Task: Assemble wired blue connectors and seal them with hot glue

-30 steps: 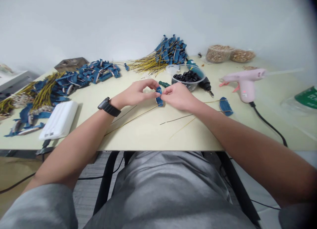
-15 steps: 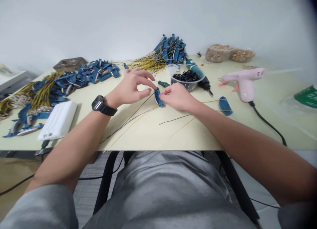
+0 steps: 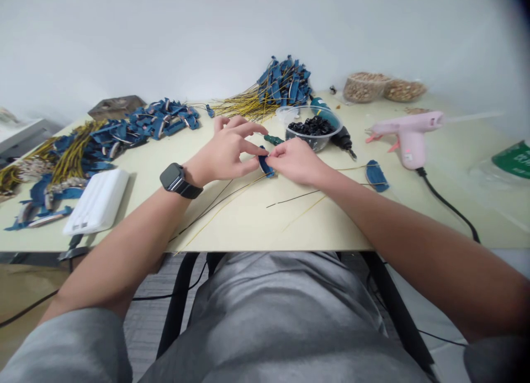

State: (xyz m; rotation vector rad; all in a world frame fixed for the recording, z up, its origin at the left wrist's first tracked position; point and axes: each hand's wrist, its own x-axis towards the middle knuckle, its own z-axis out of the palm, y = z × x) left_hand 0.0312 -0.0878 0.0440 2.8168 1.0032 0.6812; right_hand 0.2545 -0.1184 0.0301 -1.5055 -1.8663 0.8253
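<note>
A small blue piece (image 3: 266,166) with thin yellow and black wires stands between my hands on the pale table. My right hand (image 3: 295,161) pinches its right side with thumb and forefinger. At its upper left, my left hand (image 3: 227,148) reaches over with index fingertip and thumb at the piece's edge, the other fingers spread. Whether the left fingertips grip anything is too small to tell. Another blue piece (image 3: 376,176) with wires lies to the right of my right hand. Black and yellow wires (image 3: 219,205) trail toward the table's front edge.
Behind my hands are a clear bowl of black parts (image 3: 313,128), a green-handled tool (image 3: 274,140) and a drill-like tool (image 3: 343,141). A pink glue gun (image 3: 409,134) lies right. Blue pieces (image 3: 159,118) and a white power bank (image 3: 97,201) lie left; a blue bundle (image 3: 285,82) sits behind.
My left hand has moved right and closer to the blue piece, its thumb and index now at the piece's upper edge. My right hand has stayed nearly still on it.
</note>
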